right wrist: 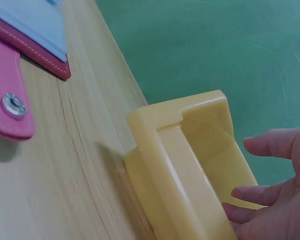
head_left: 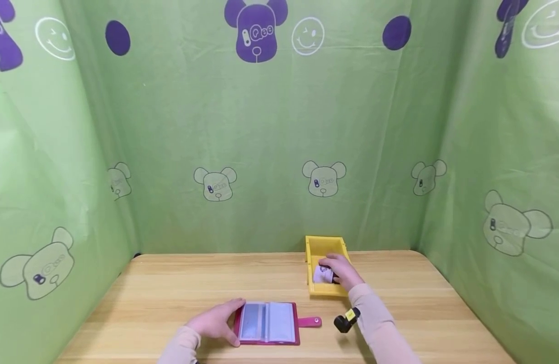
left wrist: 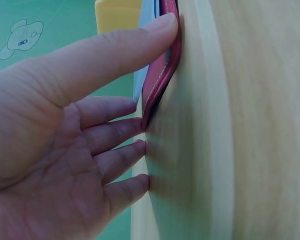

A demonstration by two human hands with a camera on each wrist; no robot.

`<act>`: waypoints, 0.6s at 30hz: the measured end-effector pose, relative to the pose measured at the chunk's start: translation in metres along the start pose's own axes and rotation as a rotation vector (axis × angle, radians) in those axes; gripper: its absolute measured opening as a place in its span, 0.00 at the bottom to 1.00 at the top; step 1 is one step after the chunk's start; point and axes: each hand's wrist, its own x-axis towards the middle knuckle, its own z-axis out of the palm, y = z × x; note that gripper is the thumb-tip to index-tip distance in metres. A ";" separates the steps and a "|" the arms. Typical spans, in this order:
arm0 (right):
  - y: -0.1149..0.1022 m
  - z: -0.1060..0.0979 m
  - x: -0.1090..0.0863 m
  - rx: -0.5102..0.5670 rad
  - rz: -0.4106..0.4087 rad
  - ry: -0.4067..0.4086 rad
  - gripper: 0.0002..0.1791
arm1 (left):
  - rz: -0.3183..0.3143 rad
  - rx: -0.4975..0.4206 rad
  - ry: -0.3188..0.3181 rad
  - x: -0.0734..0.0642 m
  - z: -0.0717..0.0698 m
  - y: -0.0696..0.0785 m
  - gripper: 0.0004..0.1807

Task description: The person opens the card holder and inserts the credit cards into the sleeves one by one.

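On the table lies an open card holder [head_left: 281, 322] with a red-pink cover, clear plastic pockets and a pink snap strap [head_left: 309, 322]. My left hand [head_left: 215, 320] rests at its left edge. In the left wrist view the thumb lies on the red cover edge [left wrist: 162, 82], and the other fingers extend beside it. My right hand [head_left: 345, 271] reaches into a yellow bin [head_left: 327, 290], over a white card [head_left: 322, 274] and something black partly hidden under the fingers. The right wrist view shows the right thumb and fingers [right wrist: 252, 192] apart, with nothing visible between them.
The wooden table [head_left: 192, 275] carries the bin at the back right and the card holder near the front. Green printed sheeting [head_left: 270, 217] stands behind the table and along both sides. A black wrist camera [head_left: 346, 321] is strapped to the right forearm.
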 end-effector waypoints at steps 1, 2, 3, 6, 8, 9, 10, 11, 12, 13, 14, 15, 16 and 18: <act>0.001 0.000 0.001 0.018 0.002 0.001 0.37 | -0.002 0.000 -0.002 0.000 0.000 0.000 0.54; 0.002 0.000 0.002 0.036 0.002 0.000 0.36 | -0.005 0.002 -0.003 0.000 0.001 -0.001 0.54; 0.003 0.001 0.003 0.052 0.000 0.002 0.36 | -0.006 0.004 -0.003 0.001 0.001 -0.002 0.54; 0.004 0.001 0.004 0.101 -0.009 0.002 0.34 | -0.004 0.006 0.000 0.002 0.002 -0.003 0.54; 0.004 0.002 0.004 0.123 -0.012 0.007 0.33 | 0.000 0.010 0.003 0.003 0.002 -0.004 0.54; 0.004 0.002 0.004 0.127 -0.011 0.011 0.33 | 0.002 0.012 0.004 0.003 0.002 -0.005 0.54; 0.004 0.002 0.004 0.128 -0.009 0.013 0.33 | 0.002 0.013 0.004 0.003 0.002 -0.005 0.54; 0.003 0.002 0.004 0.131 -0.005 0.016 0.33 | 0.001 0.011 0.004 0.003 0.002 -0.004 0.54; 0.003 0.003 0.004 0.129 -0.003 0.018 0.33 | 0.002 0.008 0.003 0.003 0.002 -0.004 0.54; 0.003 0.003 0.004 0.127 -0.002 0.022 0.32 | 0.002 0.008 0.002 0.002 0.002 -0.004 0.54; 0.003 0.003 0.004 0.137 -0.002 0.021 0.32 | 0.002 0.009 0.002 0.002 0.002 -0.003 0.54; 0.004 0.004 0.004 0.149 -0.003 0.022 0.32 | 0.002 0.011 0.002 0.002 0.001 -0.003 0.54; 0.004 0.004 0.004 0.162 -0.005 0.022 0.31 | 0.002 0.010 0.001 0.002 0.001 -0.003 0.54; 0.004 0.005 0.005 0.181 -0.008 0.022 0.31 | 0.004 0.010 0.001 0.001 0.001 -0.002 0.53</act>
